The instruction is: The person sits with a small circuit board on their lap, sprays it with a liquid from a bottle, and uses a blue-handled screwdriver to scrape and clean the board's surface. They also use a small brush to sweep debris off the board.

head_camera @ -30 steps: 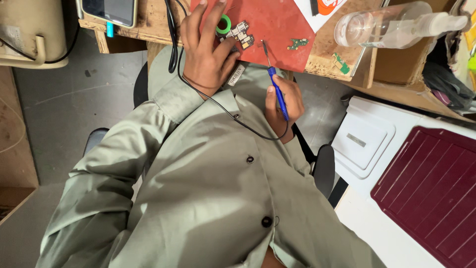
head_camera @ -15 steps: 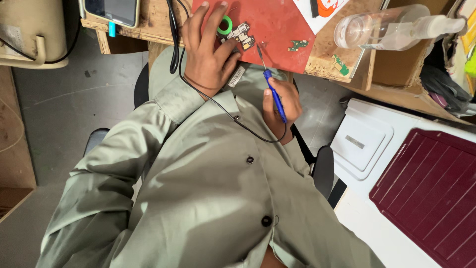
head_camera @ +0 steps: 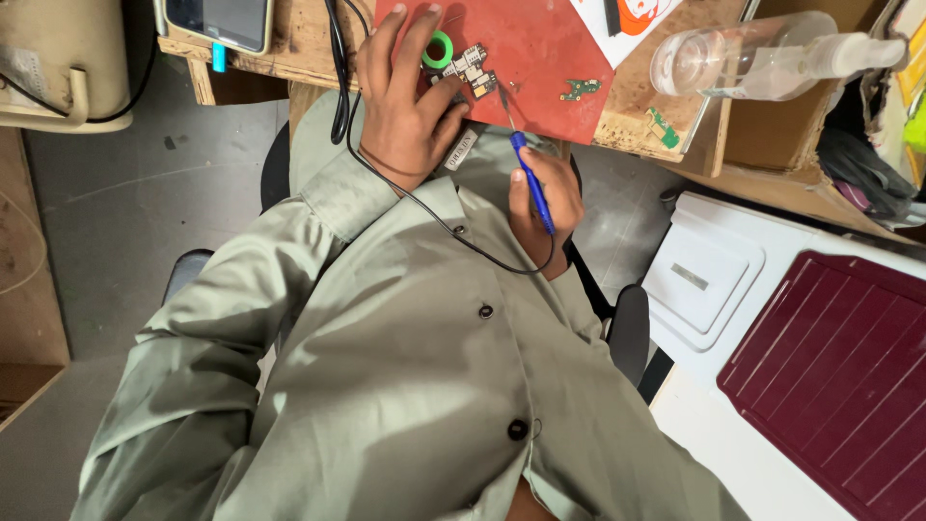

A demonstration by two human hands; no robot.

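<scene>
My left hand lies flat on the red mat, fingers spread to pin the small circuit board; my right hand pinches the blue-handled tool pen-style, tip at the board's edge for control.

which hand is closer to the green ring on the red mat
Left. The left hand lies on the red mat with its fingers around the green ring. The right hand sits off the mat's near edge, holding a blue tool.
</scene>
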